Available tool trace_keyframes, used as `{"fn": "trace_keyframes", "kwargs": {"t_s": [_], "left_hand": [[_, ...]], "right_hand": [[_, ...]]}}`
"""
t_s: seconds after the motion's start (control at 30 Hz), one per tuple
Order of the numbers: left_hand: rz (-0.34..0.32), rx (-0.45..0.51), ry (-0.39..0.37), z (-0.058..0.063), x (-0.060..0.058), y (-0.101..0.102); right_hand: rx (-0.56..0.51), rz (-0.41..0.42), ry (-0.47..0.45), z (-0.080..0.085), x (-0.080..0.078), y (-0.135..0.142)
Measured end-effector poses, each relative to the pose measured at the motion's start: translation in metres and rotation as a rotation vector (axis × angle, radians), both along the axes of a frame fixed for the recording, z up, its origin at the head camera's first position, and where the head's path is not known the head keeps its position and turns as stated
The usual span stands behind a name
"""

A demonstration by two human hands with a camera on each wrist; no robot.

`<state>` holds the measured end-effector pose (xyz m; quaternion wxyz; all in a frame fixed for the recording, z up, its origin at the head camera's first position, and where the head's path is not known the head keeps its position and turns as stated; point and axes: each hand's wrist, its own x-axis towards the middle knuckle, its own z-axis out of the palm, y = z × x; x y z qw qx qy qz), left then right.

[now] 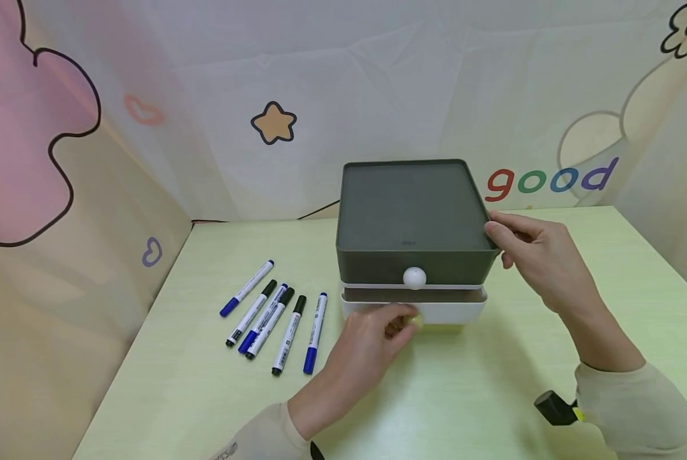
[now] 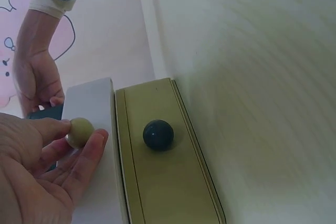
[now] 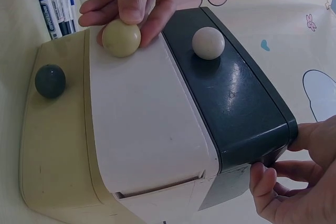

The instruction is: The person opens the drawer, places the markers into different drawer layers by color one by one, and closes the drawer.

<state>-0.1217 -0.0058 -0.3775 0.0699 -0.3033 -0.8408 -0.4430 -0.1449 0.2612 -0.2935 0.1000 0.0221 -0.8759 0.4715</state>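
Note:
A small three-tier drawer organizer [image 1: 412, 204] stands on the table, dark green on top, white in the middle and pale yellow at the bottom. With thumb and fingers, my left hand [image 1: 369, 338] pinches the round yellowish knob [image 3: 122, 38] of the white middle drawer [image 1: 452, 312]. That drawer sits slightly pulled out, a narrow gap showing above its front. My right hand [image 1: 541, 255] grips the right side of the dark green top tier [image 3: 231, 93]. A white knob [image 1: 415, 278] is on the top tier, and a dark knob [image 2: 158, 135] on the bottom drawer [image 2: 168, 182].
Left of the organizer, several white markers [image 1: 288, 335] with blue or black caps lie side by side on the light green table [image 1: 165, 383]. Behind stands a printed cloth backdrop [image 1: 378, 96] with a star and the word "good".

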Motion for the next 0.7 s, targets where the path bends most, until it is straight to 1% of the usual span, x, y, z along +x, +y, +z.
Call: {"fn": "trace_keyframes", "kwargs": {"t_s": [0.2, 0.43, 0.7], "left_hand": [[-0.026, 0.003, -0.02, 0.002, 0.01, -0.002], [-0.041, -0.001, -0.017, 0.002, 0.021, -0.005], [-0.048, -0.021, -0.052, 0.002, 0.036, -0.01]], "right_hand": [[-0.001, 0.003, 0.005, 0.0, 0.0, 0.0], [-0.026, 0.005, 0.022, -0.001, 0.001, -0.001], [-0.023, -0.002, 0.02, 0.0, 0.0, -0.001]]}}
